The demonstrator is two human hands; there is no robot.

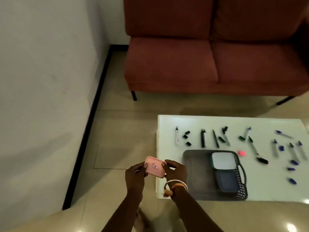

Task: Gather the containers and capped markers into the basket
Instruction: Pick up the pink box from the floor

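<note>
A small pink lidded container [154, 166] with a sticker on top is held between both hands, above the floor left of the table. My left hand [134, 174] grips its left end and my right hand [175, 169] grips its right end. A dark mesh basket [192, 158] lies on the white table [167, 124] and holds a white-lidded container [223, 160] and a dark blue-lidded container [227, 180]. Several markers and loose caps are spread over the table: black ones [203, 138] at the left, green ones [242, 138] in the middle, blue ones [291, 149] at the right.
A small pink cap [242, 153] lies just right of the basket. A red-brown sofa [209, 61] stands behind the table. A white wall with a black skirting [93, 114] runs along the left. The floor is beige tile.
</note>
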